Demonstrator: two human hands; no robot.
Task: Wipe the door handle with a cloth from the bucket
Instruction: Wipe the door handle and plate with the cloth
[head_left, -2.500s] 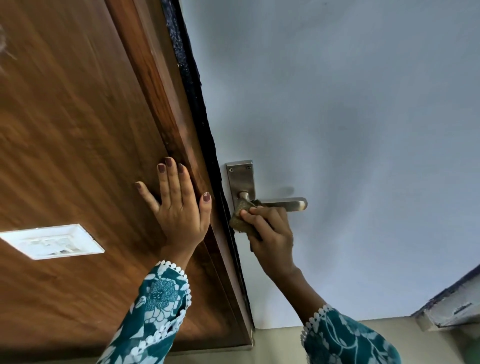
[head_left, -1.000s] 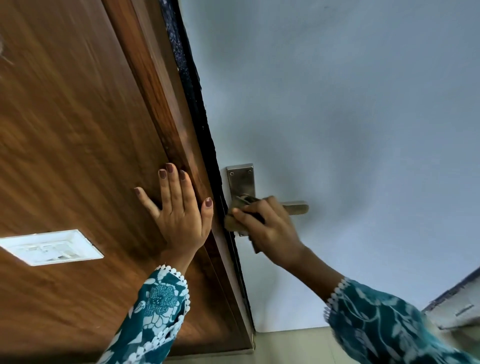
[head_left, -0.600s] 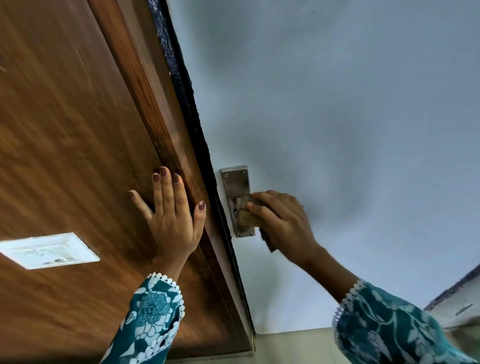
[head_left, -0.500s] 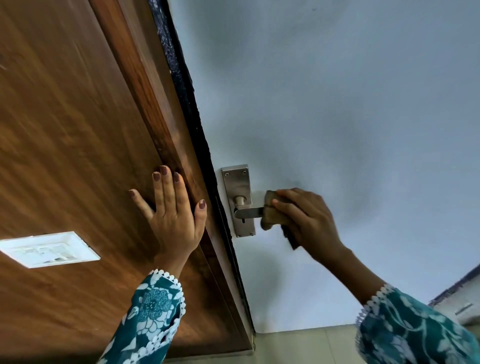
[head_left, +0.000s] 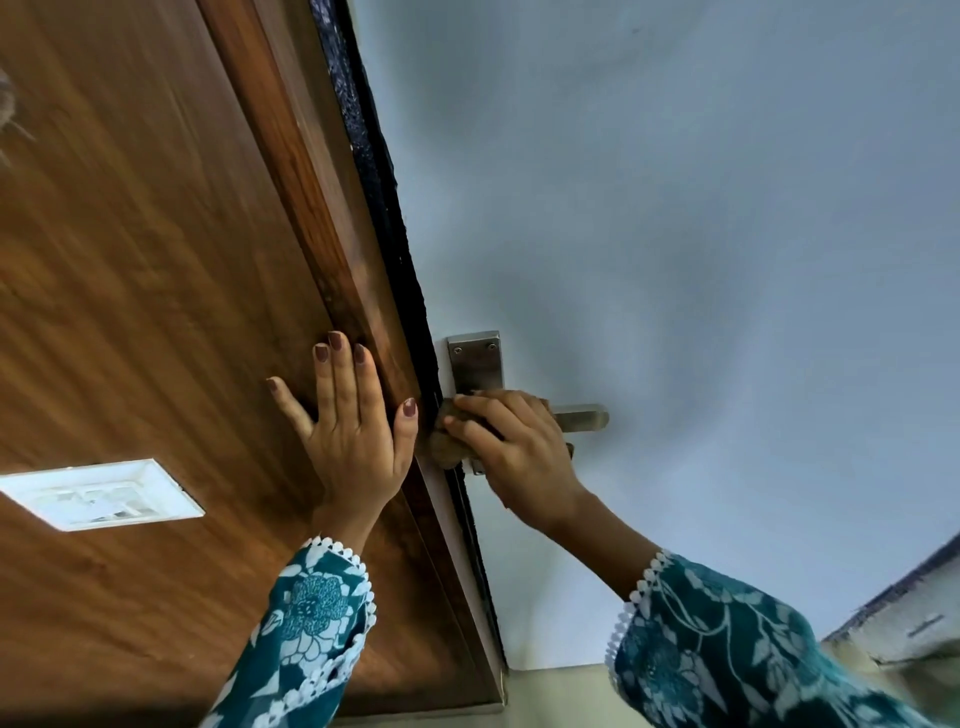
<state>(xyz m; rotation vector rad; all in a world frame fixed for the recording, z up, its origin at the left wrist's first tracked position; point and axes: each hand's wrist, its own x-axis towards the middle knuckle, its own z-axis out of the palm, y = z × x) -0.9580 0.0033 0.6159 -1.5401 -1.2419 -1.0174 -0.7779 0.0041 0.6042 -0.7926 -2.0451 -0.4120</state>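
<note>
Pale door — right hand curled on cloth

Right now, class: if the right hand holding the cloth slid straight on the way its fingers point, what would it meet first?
The right hand points left, so its cloth would probably meet the dark door edge first, then the left hand; depth is unclear.

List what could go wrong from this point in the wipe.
1. The left hand rests flat on the frame right beside the door edge; if the door swings, its fingers may get pinched.
2. The right hand presses the cloth near the lever's base, so the bare tip may go unwiped.
</note>
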